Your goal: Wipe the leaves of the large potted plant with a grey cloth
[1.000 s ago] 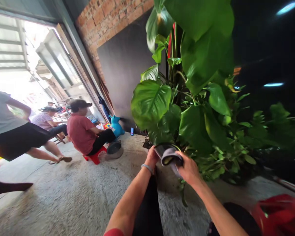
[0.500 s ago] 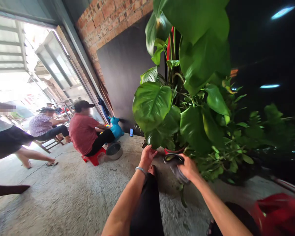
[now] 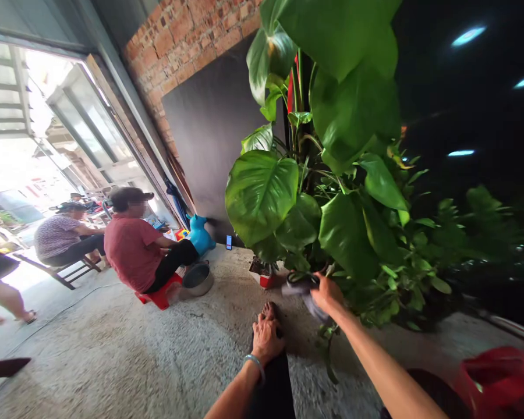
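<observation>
While right hand (image 3: 328,295) grips grey cloth item (image 3: 316,308) beside leafy plant (image 3: 262,192), left hand (image 3: 267,338) lies over dark trouser leg (image 3: 276,390) by bare foot (image 3: 269,309); cannot tell its grip.

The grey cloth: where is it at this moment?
In the head view, the grey cloth is just right of centre, in the right hand, below the plant's large leaves.

A pale, greyish bangle (image 3: 255,366) circles my left wrist (image 3: 252,372) (a plain, rounded ring). My trouser leg (image 3: 274,393) is black, my hands (image 3: 267,340) and forearms (image 3: 373,358) are bare, and some toes (image 3: 268,309) show uncovered.
</observation>
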`<state>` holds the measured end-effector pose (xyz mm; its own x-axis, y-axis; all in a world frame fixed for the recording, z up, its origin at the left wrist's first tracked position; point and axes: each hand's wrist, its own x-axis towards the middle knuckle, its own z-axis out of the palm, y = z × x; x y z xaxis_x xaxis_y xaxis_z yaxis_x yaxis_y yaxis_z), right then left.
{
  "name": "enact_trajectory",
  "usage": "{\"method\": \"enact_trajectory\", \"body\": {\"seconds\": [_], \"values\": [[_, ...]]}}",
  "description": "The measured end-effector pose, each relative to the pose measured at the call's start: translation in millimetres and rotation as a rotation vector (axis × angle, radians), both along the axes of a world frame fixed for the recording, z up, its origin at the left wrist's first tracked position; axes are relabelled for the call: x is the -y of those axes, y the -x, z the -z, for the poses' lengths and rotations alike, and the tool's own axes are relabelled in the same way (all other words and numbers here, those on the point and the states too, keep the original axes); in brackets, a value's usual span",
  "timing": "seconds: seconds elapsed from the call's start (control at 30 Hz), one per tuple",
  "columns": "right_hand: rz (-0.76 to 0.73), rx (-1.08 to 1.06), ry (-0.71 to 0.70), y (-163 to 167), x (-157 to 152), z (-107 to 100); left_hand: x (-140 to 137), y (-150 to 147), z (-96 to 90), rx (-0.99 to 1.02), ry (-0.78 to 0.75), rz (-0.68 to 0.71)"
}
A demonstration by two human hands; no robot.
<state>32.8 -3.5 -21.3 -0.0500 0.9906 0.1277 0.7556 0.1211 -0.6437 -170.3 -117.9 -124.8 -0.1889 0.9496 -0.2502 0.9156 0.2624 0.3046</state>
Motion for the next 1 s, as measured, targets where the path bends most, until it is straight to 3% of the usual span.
{"method": "enact_trajectory", "body": {"seconds": [0.07, 0.13, 0.27, 0.37, 0.53, 0.63, 0.8, 0.9, 1.0], "values": [[-0.013, -0.02, 0.036, -4, 17, 12, -4, 4, -2.3, -0.008, 0.014, -0.011], [-0.015, -0.053, 0.01, -6, 16, 8, -7, 7, -4.1, -0.001, 0.015, -0.018], [0.002, -0.09, -0.061, 7, -30, -13, -9, 3, -3.1, -0.011, 0.016, -0.03], [-0.037, -0.08, 0.001, 21, -49, -3, -10, -2, 1.8, -0.03, 0.013, -0.028], [-0.05, -0.102, 0.135, 13, -6, 37, -13, 3, 7.9, -0.048, 0.005, -0.027], [-0.025, -0.171, 0.088, -20, 12, 27, -13, 7, 4.5, -0.043, 0.009, -0.037], [0.228, -0.194, -0.037, -70, -18, -6, -11, 1, -1.4, -0.028, -0.004, -0.016], [0.244, -0.188, 0.038, -70, -7, 7, -9, -4, 0.4, -0.019, -0.017, -0.011], [0.108, -0.246, 0.103, -62, 41, 28, -9, -3, 3.5, -0.03, -0.016, 0.0]]}}
